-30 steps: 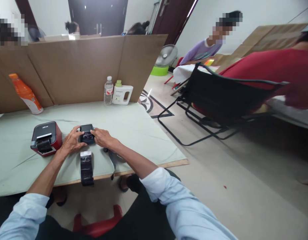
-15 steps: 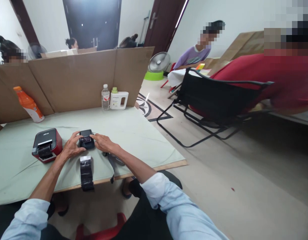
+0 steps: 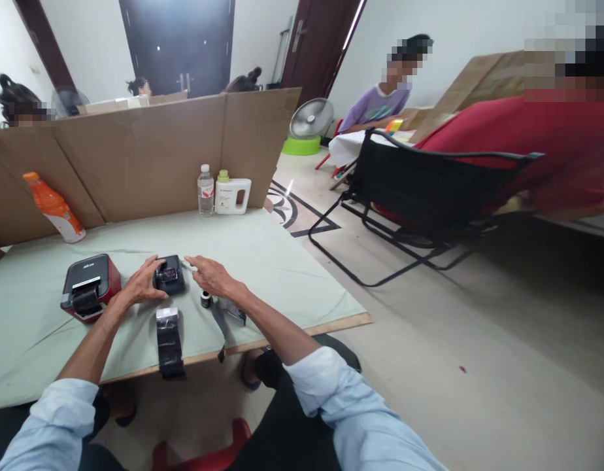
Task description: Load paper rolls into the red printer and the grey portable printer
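A small dark box-like device [image 3: 178, 282] lies on the pale green cloth, with a shiny black piece [image 3: 169, 275] on its top. My left hand [image 3: 144, 281] grips the device's left side, fingers at the far corner and thumb at the near one. Just right of it, my right hand [image 3: 212, 276] is held apart from the device, forefinger stretched toward it. Between my forearms a strip of black labels [image 3: 169, 343] with a white end hangs over the table's front edge. A small roll [image 3: 205, 299] and a dark ribbon [image 3: 218, 324] lie below my right hand.
A red and black label printer [image 3: 90, 284] stands left of my left hand. Along the cardboard screen [image 3: 150, 163] are an orange bottle [image 3: 54, 206], a clear bottle [image 3: 206, 193] and a white jug [image 3: 232, 197]. A black chair [image 3: 410, 190] with a seated person is at right.
My right hand has drawn back to the right, off the device. My left hand stays at the device's left side. The view has shifted slightly.
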The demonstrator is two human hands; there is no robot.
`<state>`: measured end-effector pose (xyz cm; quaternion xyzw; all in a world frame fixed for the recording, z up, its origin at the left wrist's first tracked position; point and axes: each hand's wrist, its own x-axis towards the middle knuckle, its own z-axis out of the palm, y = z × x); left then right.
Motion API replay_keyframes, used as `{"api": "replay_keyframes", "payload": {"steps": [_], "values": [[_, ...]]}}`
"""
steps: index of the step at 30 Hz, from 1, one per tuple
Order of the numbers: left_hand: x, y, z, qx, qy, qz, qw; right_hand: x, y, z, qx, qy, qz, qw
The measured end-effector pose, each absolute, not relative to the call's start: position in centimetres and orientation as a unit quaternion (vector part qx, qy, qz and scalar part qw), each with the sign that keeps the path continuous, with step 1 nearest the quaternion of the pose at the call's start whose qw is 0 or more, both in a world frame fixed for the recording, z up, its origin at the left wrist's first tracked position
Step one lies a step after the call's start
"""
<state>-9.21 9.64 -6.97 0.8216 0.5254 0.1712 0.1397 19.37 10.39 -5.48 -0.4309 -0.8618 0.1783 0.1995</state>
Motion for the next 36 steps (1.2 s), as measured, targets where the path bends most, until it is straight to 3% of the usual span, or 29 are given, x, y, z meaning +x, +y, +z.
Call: {"api": "replay_keyframes", "payload": {"steps": [10,16,26,36], "values": [[-8.3,10.8,-5.8,0.839,0.504,0.147,0.143,26.2,12.9,-10.0,-0.491,-0.705,0.255,0.443],[-7.9,11.4,-4.6,0.839,0.509,0.107,0.160,26.6,13.0,-10.6,-0.504,-0.664,0.309,0.457],[-7.8,11.6,-4.1,0.840,0.508,0.128,0.143,26.6,13.1,-10.3,-0.522,-0.663,0.295,0.449],[-2.1,15.2,-3.4,0.844,0.485,0.174,0.148,27.7,13.3,-9.4,-0.535,-0.668,0.201,0.476]]}}
